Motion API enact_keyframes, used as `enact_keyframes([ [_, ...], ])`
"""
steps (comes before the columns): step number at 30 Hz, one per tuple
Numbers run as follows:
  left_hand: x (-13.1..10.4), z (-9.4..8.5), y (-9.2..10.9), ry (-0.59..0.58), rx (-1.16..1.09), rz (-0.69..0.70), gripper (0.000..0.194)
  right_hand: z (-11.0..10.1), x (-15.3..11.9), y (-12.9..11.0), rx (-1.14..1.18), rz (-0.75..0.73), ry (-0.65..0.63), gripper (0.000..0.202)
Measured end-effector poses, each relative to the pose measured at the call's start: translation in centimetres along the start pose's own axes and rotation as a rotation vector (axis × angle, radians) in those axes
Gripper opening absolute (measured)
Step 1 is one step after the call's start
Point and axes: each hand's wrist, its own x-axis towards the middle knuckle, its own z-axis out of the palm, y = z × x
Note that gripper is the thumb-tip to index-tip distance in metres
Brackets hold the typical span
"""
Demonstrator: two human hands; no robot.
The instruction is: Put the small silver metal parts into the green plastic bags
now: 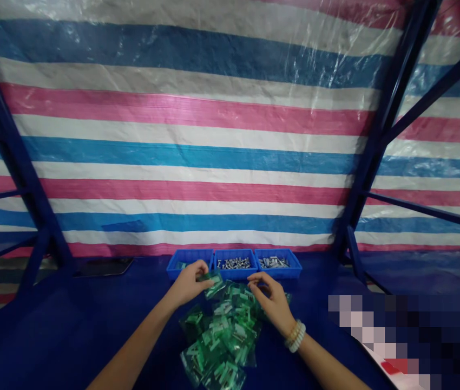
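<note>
My left hand (191,283) is closed, thumb against fingers, on a small green plastic bag (215,284) at the far side of the pile. Below and between my hands lies a heap of similar green bags (217,333), each with pale strip-like pieces and small parts inside. My right hand (269,301) hovers by the heap's right side, fingers curved and apart from the thumb, with nothing visible in it. Beaded bracelets (295,336) circle my right wrist.
Three blue bins stand in a row behind the heap: the left bin (191,257) shows a little at its bottom, the middle bin (235,272) and right bin (278,273) hold small metal parts. A dark phone-like slab (104,267) lies left. Blue metal posts (388,130) frame a striped tarp (197,162).
</note>
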Motion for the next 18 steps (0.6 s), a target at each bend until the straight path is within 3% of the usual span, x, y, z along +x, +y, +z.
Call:
enact_keyframes([
  [6,-1.4,4.7,2.9,0.047,-0.56,-0.014,0.034,0.8,-0.1,0.1,0.249,0.155,-0.163,0.03],
  [8,-2.0,5.8,3.4,0.048,-0.628,0.011,0.033,0.9,-0.2,0.2,0.261,0.151,-0.185,0.023],
  [12,-2.5,5.5,3.7,0.109,-0.484,0.223,0.018,0.6,-0.2,-0.2,0.095,0.002,-0.108,0.008],
  [14,-2.5,4.8,3.6,0.16,-0.283,0.451,0.014,0.2,-0.2,-0.4,-0.036,-0.189,-0.049,0.003],
  [18,-2.7,3.6,3.4,0.197,0.205,0.879,0.024,-0.7,-0.3,-0.6,-0.287,-0.593,0.024,0.022],
])
